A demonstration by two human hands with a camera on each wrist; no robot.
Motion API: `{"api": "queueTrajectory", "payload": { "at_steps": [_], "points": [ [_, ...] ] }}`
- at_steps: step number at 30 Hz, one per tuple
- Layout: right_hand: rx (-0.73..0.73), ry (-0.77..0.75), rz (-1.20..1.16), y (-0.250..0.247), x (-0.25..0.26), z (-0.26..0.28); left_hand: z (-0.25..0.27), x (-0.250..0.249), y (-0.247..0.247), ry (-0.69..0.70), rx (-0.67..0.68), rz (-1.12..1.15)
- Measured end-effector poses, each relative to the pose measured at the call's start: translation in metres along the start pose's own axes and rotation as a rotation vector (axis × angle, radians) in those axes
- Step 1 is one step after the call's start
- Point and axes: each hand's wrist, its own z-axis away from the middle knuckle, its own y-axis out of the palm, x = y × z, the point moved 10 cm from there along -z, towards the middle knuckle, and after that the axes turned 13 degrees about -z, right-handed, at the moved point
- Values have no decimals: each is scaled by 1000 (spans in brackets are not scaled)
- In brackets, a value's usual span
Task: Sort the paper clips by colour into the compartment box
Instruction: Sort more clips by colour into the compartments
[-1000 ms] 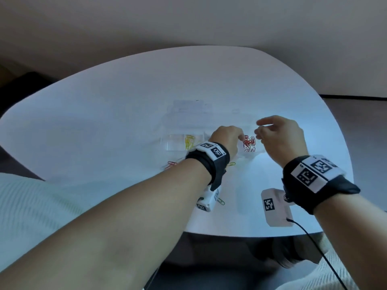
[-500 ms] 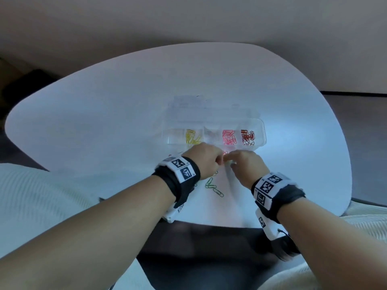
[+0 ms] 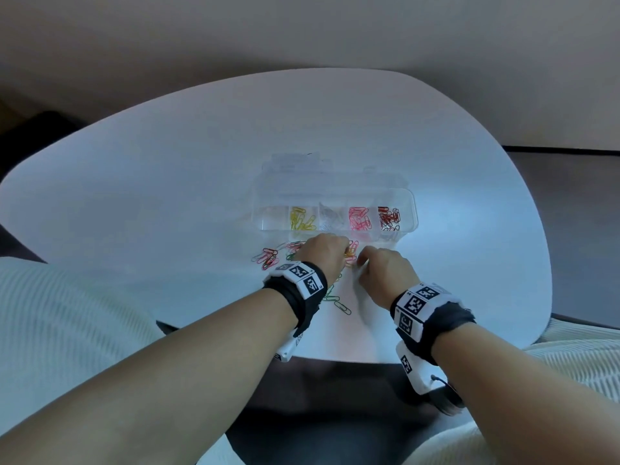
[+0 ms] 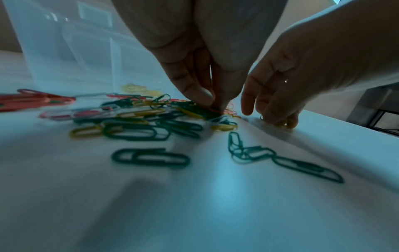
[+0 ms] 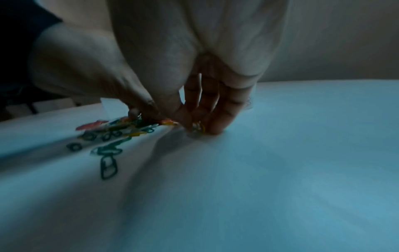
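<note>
1. Worktop [image 3: 167, 196], white with rounded corners, fills most of the head view and carries everything else.
2. Forearms reach in from the near edge, each with a black wrist strap [image 3: 303, 298] bearing white square-patterned tags.
3. Compartment box [image 3: 407, 209], clear plastic, lies beyond the hands, its long side facing the person. One row holds yellow clips [image 3: 302, 219], then a pale, hard-to-read lot, then pink clips [image 3: 359, 218], then dark red clips [image 3: 389, 216] at the right end. The leftmost cell looks nearly bare, though glare makes it hard to tell.
4. Left hand [image 3: 322, 255] is down on the loose pile, knuckles up. In the left wrist view its thumb and fingertips [image 4: 194, 93] are drawn together, pinching an orange-red clip [image 4: 214, 109] at the pile's edge.
5. Right hand [image 3: 382, 273] sits just beside the left, fingers curled down to the worktop. In the right wrist view its fingertips [image 5: 218, 126] are pressed around a small yellowish clip [image 5: 198, 127]; whether it is truly gripped I cannot tell.
6. Loose pile [image 4: 138, 117] of red, pink, yellow, white and green clips lies on the worktop just in front of the box, mostly under and left of the left hand.
7. Green clips [image 4: 298, 165] lie apart from the pile, nearer the person; some are linked in a short chain.
</note>
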Motion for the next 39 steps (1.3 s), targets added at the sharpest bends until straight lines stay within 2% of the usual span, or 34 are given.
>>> {"api": "queueTrajectory", "payload": {
  "at_steps": [4, 10, 13, 18, 23, 30, 33, 39],
  "points": [
    [-60, 60, -336, -13, -3, -3, 4, 8, -1, -43, -18, 79],
    [-86, 33, -508, -14, -3, -4, 13, 22, 6, -122, -20, 159],
    [-111, -3, -462, -15, 1, -3, 14, 22, 3, -109, -13, 174],
    [-66, -29, -316, -16, 13, -1, 13, 13, 2, -42, 40, 111],
    [-89, 29, -312, -19, 9, 0, 9, 7, 0, -12, 51, 66],
    [-11, -57, 36, -1, 10, 7, 9, 19, -3, -56, 21, 99],
    [-4, -122, 76, 3, 15, 10, 11, 25, -5, -88, 11, 108],
    [19, -29, 64, 7, 3, 2, 21, 34, 5, -142, 15, 196]
  ]
}}
